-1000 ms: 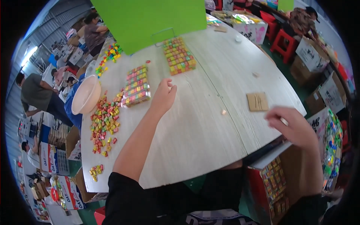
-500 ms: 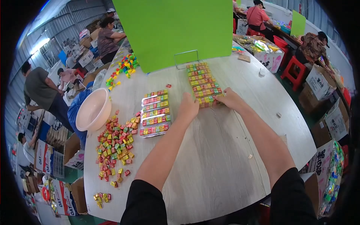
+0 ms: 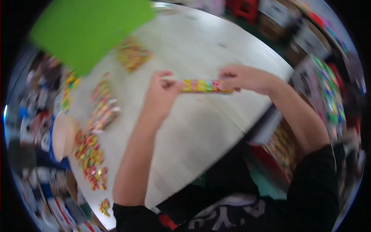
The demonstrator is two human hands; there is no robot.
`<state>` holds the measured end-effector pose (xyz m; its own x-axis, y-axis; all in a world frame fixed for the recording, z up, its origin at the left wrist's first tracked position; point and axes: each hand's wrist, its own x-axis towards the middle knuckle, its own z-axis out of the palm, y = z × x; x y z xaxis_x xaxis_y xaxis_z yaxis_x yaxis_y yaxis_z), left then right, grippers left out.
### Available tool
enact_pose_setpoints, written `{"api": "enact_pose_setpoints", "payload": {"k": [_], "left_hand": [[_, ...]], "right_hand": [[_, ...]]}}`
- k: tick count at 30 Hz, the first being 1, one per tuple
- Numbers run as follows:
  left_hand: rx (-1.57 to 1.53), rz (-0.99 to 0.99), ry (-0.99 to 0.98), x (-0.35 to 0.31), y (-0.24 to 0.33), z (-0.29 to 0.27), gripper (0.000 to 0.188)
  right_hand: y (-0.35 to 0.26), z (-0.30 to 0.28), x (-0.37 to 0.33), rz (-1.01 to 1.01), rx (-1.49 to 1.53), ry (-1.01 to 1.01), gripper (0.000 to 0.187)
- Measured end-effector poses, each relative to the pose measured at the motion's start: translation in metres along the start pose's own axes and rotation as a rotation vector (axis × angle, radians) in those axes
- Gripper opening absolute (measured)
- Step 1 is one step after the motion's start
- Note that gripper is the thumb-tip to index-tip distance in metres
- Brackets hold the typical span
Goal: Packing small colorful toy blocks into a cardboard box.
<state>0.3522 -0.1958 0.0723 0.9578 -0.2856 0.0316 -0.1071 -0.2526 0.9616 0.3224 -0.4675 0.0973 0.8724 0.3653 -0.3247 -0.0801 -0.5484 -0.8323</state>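
A short row of small wrapped candies (image 3: 203, 86), yellow, red and green, is stretched level between my two hands above the table. My left hand (image 3: 164, 91) pinches its left end, and my right hand (image 3: 245, 79) grips the other end. Farther off to the left lies a block of similar candy rows (image 3: 133, 55), blurred by motion. A clear tray filled with candy rows (image 3: 102, 103) sits left of my left forearm. Beside it spreads a heap of loose wrapped candies (image 3: 89, 152).
A pale pink bowl (image 3: 63, 135) stands at the table's left edge, near yellow and green pieces (image 3: 69, 91). The green board (image 3: 92, 31) rises behind. Below my right forearm, off the table's edge, is an open box (image 3: 280, 149) with candy-coloured contents.
My hands have lifted the nearest candy row off the block and brought it to the right. The view has swung right and down, so a box beside the table now shows.
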Motion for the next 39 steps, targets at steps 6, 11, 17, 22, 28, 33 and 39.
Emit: {"api": "enact_pose_setpoints", "payload": {"k": [6,11,17,22,28,33,39], "left_hand": [[-0.061,0.216,-0.519,-0.030,0.093,0.161,0.044],[-0.033,0.426,-0.855,-0.067,0.111,0.304,0.037],[0.199,0.563,-0.800,-0.090,0.092,0.335,0.033],[0.501,0.632,-0.635,-0.089,0.064,0.289,0.030],[0.508,0.489,-0.504,-0.101,0.036,0.254,0.034],[0.385,0.290,-0.438,-0.110,0.021,0.256,0.039],[0.342,0.269,-0.443,-0.110,0.019,0.258,0.038]], "right_hand": [[0.078,-0.022,-0.211,0.091,0.143,0.167,0.048],[0.141,0.004,-0.361,0.203,0.421,0.348,0.049],[0.238,0.070,-0.447,0.334,0.776,0.699,0.042],[0.335,0.132,-0.459,0.692,1.056,0.856,0.039],[0.403,0.168,-0.449,0.899,1.122,0.897,0.035],[0.438,0.181,-0.422,0.801,1.093,0.914,0.036],[0.457,0.191,-0.404,0.856,1.039,0.955,0.041]]}}
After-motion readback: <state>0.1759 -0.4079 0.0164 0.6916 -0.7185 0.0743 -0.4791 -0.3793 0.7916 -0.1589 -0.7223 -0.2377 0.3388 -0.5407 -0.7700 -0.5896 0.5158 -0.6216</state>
